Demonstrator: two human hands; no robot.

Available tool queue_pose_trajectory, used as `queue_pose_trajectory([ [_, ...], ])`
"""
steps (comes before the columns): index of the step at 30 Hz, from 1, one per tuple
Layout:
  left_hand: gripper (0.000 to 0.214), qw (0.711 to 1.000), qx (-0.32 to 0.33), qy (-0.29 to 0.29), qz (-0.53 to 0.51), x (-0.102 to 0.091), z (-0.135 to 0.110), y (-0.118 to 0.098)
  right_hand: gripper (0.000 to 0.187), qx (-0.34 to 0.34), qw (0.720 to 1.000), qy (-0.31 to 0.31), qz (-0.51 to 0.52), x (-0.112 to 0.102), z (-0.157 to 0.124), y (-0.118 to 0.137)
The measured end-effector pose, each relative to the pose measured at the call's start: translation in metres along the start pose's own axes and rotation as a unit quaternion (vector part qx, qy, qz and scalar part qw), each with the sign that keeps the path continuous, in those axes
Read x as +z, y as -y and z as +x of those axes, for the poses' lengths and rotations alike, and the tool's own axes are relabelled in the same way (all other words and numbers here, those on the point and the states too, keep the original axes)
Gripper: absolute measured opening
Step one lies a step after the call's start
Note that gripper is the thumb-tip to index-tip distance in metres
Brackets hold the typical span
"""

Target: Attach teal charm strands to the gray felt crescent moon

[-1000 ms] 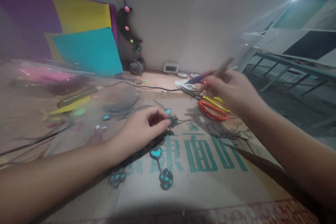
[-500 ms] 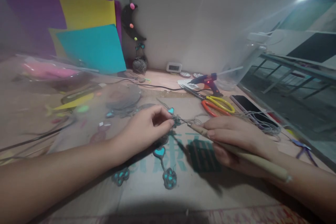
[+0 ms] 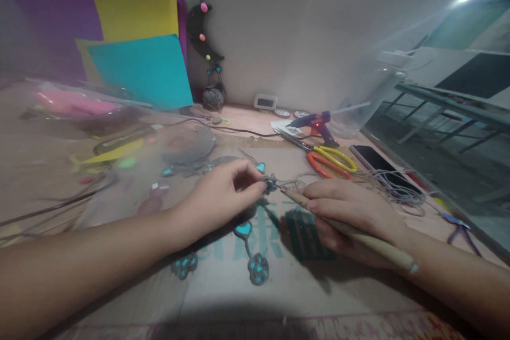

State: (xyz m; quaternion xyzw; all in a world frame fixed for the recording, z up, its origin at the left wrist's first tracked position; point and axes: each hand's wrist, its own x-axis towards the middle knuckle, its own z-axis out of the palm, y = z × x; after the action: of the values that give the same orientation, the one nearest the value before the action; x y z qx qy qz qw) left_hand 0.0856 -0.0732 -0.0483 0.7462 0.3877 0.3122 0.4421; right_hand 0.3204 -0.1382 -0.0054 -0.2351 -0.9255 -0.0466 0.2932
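My left hand pinches a small grey wrapped-cord piece between thumb and fingers; its exact shape is partly hidden. My right hand is closed round the pale wooden handle of a thin-tipped tool, a crochet hook or awl. Its metal tip meets the right side of the grey piece. A blue heart in grey cord shows just beyond my left fingertips. Below lie another blue heart, joined by cord to a paw-shaped piece, and a second paw piece.
At the right are scissors with orange and yellow handles, a glue gun with a red light, a phone and tangled grey cord. A moon ornament hangs on the wall. Plastic bags fill the left.
The tool and my right hand have shifted slightly left, its tip closer to the grey piece. My left hand keeps its pinch. The view has moved a little.
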Motion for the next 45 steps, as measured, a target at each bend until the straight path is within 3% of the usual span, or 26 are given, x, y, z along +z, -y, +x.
queue_pose_trajectory([
  [5, 0.012, 1.0, -0.003, -0.001, -0.013, 0.0, 0.0, 0.001, 0.023, -0.025, 0.998, 0.02, -0.054, -0.001, -0.004, 0.002],
  [10, 0.013, 0.999, -0.01, 0.001, -0.046, 0.0, 0.002, 0.002, 0.016, -0.145, 0.978, -0.01, -0.151, 0.003, -0.009, 0.0],
  [13, 0.014, 0.999, -0.012, 0.002, -0.049, -0.001, 0.003, 0.002, 0.015, -0.155, 0.976, -0.029, -0.151, 0.003, -0.012, 0.0],
  [16, 0.013, 0.999, -0.017, 0.005, -0.045, -0.001, 0.002, 0.003, 0.015, -0.12, 0.984, -0.039, -0.127, -0.003, -0.012, 0.002],
  [21, 0.014, 0.999, -0.011, 0.001, -0.042, 0.0, 0.003, 0.005, 0.027, 0.027, 0.998, -0.044, -0.033, -0.007, -0.006, 0.005],
  [26, 0.013, 0.999, -0.012, 0.005, -0.052, 0.001, 0.003, 0.005, 0.03, 0.065, 0.993, -0.096, 0.014, 0.004, -0.007, 0.004],
  [35, 0.013, 0.998, -0.013, 0.008, -0.056, 0.0, 0.001, 0.002, 0.022, 0.073, 0.994, -0.085, -0.006, 0.004, -0.007, 0.004],
  [45, 0.013, 0.998, -0.015, 0.014, -0.051, 0.0, 0.0, 0.001, 0.028, 0.043, 0.997, -0.052, 0.039, 0.005, -0.006, -0.002],
])
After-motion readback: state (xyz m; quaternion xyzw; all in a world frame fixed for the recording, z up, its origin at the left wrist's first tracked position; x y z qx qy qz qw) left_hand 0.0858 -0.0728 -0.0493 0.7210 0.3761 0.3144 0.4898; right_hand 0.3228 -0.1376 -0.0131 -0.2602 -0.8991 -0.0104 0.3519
